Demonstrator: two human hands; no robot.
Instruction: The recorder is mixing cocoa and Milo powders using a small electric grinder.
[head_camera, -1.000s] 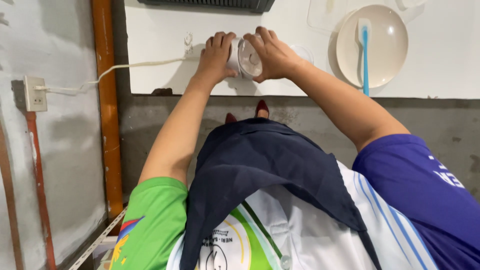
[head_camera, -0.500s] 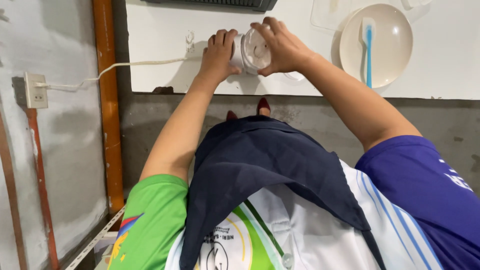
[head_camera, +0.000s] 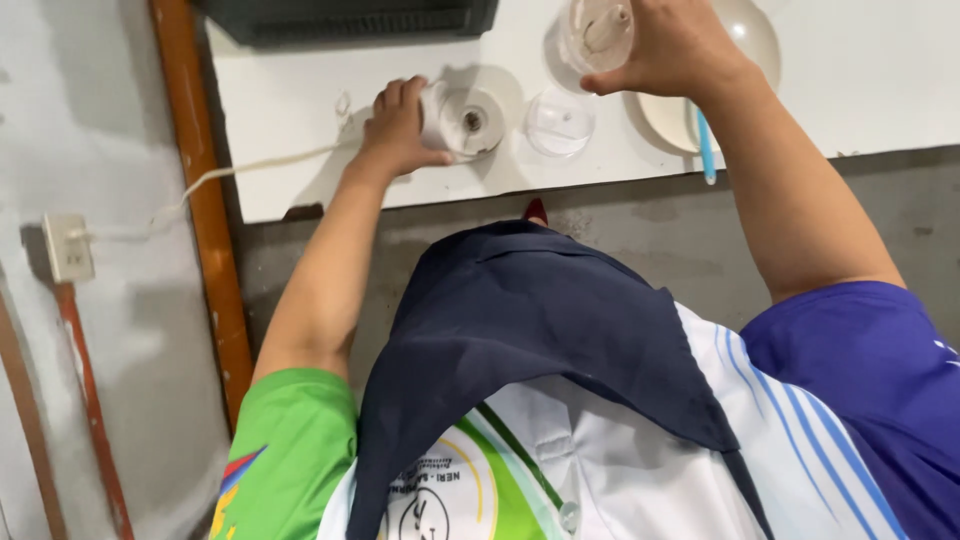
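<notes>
Since half a second back, my hands split apart: right hand lifted the clear jar off to about 1 o'clock, above the cream plate, fingers wrapped around it. Left hand stayed at 11 o'clock, gripping the white blender base on the counter. Clear lid sat just beside the base, blue spoon near it.

The round plastic blender base is white, on a white countertop, with a clear plastic jar, a clear round lid and a light-blue-handled utensil on a cream plate. The person's jersey has a green sleeve, a purple sleeve with white stripes and a navy cloth. The upright pipe is orange.
</notes>
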